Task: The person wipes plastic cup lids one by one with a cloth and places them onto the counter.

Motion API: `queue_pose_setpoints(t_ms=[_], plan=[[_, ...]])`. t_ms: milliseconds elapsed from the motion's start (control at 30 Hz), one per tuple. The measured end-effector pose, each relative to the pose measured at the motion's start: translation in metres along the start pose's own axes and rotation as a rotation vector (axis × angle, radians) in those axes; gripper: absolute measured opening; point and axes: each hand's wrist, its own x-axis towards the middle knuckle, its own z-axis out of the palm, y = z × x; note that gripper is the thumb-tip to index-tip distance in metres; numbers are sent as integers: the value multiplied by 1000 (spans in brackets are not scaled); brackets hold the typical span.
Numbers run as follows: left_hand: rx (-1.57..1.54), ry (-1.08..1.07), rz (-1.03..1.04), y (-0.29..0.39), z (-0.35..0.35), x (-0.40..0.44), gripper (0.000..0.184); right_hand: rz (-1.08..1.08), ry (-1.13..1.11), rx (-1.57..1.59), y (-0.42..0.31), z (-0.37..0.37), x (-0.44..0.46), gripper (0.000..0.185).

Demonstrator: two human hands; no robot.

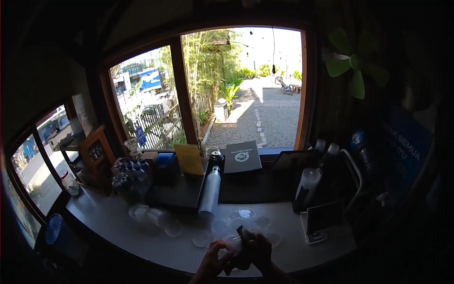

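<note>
Near the front of the counter, my left hand [213, 260] pinches the edge of a clear round plastic lid [233, 243]. My right hand [261, 250] is closed on a dark cloth [243, 259], which hangs between both hands against the lid. Several more clear lids [202, 240] lie scattered just beyond my hands, and one lid [246, 213] has a white mark at its middle. Past them, a long stack of clear plastic cups [211, 190] lies on its side, pointing away from me. To the left, another stack of clear cups [156, 217] lies on the counter.
At the right stand a tablet-like screen [324, 218] and a holder of upright cups [308, 183]. A dark menu board [242, 157] and a yellow card [189, 159] stand by the window. Bottles [136, 171] crowd the back left. A green-bladed fan [352, 61] hangs upper right.
</note>
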Motion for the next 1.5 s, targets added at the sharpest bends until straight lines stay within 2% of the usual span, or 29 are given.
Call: queue_pose_setpoints(t_ms=[100, 200, 233, 267, 367, 400, 467, 533, 567, 600, 633, 667, 700, 767, 833, 867, 933, 1000, 1033, 1067, 1133, 1167, 1267, 1300, 1333, 1367, 1400, 1433, 1500], plan=[[-463, -80, -56, -5, 35, -3, 18, 205, 75, 549, 10, -13, 4, 38], [-623, -77, -90, 0, 65, -1, 11, 476, 96, 1675, 55, -21, -4, 47], [-622, -21, -112, 17, 71, 2, 13, 555, 3, 2034, 53, -33, 0, 54], [-514, 17, -43, 18, 78, 7, 18, 425, 129, 2099, 50, -47, 0, 62], [-233, 92, 66, 6, 96, 18, 29, 369, 80, 1879, 107, -46, -31, 67], [-169, 87, 51, -1, 103, 19, 28, 540, -201, 2174, 157, -28, -61, 72], [-47, 72, 7, -31, 119, 12, 27, 80, -275, 610, 102, -25, -52, 73], [-717, 161, -349, -43, 130, 10, 25, -82, -273, 472, 76, -39, -23, 61], [-642, 108, -271, -36, 132, 5, 25, -169, -270, 404, 66, -46, -11, 55], [-564, 57, -192, -11, 130, 11, 26, -69, -187, 482, 53, -56, -7, 57], [100, 108, 347, 3, 130, 19, 30, 9, -204, 595, 62, -51, -2, 58], [-79, 157, 195, -62, 144, 14, 14, 99, -221, 709, 70, -46, 0, 58], [-606, 66, -245, -39, 130, 13, 23, 85, -271, 704, 59, -52, 9, 59], [-1268, -4, -635, -17, 108, 15, 34, -37, -249, 559, 46, -50, 16, 55], [-1556, 54, -520, -26, 102, 22, 32, -182, -256, 402, 48, -38, 15, 50], [-856, 157, -325, -24, 95, 25, 26, -161, -290, 469, 45, -33, 12, 50], [-1026, 195, -223, -11, 88, 29, 27, -249, -294, 421, 55, -17, 13, 49], [-496, 235, 3, -33, 86, 30, 33, -156, -274, 476, 56, -15, 14, 46], [-371, 151, 86, -32, 78, 31, 37, -103, -267, 506, 54, -16, 14, 44], [-348, 111, 21, -29, 71, 31, 38, -162, -245, 392, 56, -17, 18, 44], [-310, 18, -113, -25, 60, 27, 40, 194, -299, 436, 62, -15, 22, 44], [-451, -49, -118, -31, 57, 25, 43, 240, -207, 482, 63, -9, 28, 43], [-348, -154, -30, -25, 47, 30, 27, 519, -164, 785, 79, 10, 18, 41], [-153, -188, 117, -29, 43, 37, 21, 569, -141, 848, 64, 10, 15, 41], [-90, -163, 195, -31, 44, 38, 19, 331, -59, 669, 76, 27, 7, 41], [-26, -135, 272, -31, 48, 43, 18, 300, -11, 619, 71, 35, -4, 40], [41, -104, 352, -28, 51, 47, 18, 474, 28, 716, 61, 39, -10, 39], [-31, -145, 316, -33, 52, 49, 17, 647, 91, 819, 50, 43, -15, 39], [11, -111, 329, -33, 52, 52, 16, 653, 43, 798, 66, 53, -29, 41]])
